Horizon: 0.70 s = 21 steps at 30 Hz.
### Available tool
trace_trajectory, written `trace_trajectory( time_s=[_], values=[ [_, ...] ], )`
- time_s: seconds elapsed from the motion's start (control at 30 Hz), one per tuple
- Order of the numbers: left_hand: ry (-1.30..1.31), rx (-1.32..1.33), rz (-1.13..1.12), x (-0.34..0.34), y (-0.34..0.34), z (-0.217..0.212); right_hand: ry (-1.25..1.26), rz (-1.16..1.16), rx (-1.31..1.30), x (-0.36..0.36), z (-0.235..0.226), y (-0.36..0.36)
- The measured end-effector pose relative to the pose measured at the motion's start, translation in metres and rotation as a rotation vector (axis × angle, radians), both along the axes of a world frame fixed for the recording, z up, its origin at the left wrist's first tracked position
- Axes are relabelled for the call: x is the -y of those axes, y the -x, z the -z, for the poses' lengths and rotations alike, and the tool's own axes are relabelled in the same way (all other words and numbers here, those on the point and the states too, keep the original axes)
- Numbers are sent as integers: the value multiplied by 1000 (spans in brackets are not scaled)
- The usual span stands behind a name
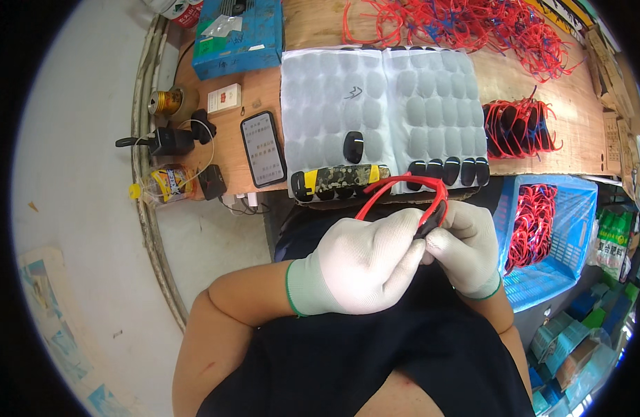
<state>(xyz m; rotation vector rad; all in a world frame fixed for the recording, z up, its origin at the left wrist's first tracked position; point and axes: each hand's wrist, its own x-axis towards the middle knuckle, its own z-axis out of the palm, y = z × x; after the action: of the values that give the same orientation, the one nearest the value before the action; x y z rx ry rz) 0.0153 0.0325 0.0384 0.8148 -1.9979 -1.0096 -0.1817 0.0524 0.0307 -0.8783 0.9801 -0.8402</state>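
Both my hands wear white knit gloves with green cuffs, and they meet in front of my chest. Between them is a red glasses frame point(402, 180) with a dark lens point(431, 221) at its near side; I cannot tell whether the lens is fully seated. My left hand point(365, 260) is closed on the frame from the left. The fingers of my right hand point(467, 243) pinch it by the lens. Just beyond lies a tray of dark lenses under a white sheet point(337, 90). One loose lens point(353, 147) rests on the sheet, and several lie uncovered along the near edge.
Red frames point(466, 28) are heaped at the back right, with a row of sunglasses point(520, 130) below them. A blue crate point(542, 281) at right holds more red glasses. On the left are a phone point(263, 149), a small white box point(225, 99) and a blue box point(240, 42).
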Motion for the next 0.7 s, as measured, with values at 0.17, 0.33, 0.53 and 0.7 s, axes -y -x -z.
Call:
trace_trajectory(
  time_s=[0.17, 0.33, 0.53, 0.7],
  values=[
    [-32, -42, 61, 5, -5, 10, 18, -29, 46, 6, 9, 0],
    [39, 114, 66, 12, -15, 11, 374, -45, -226, 32, 5, 11],
    [-70, 239, 387, 12, -20, 0, 847, -592, -207, 48, 1, 21],
    [-132, 353, 497, 24, -27, -12, 886, -607, -374, 32, 3, 23]
  ],
)
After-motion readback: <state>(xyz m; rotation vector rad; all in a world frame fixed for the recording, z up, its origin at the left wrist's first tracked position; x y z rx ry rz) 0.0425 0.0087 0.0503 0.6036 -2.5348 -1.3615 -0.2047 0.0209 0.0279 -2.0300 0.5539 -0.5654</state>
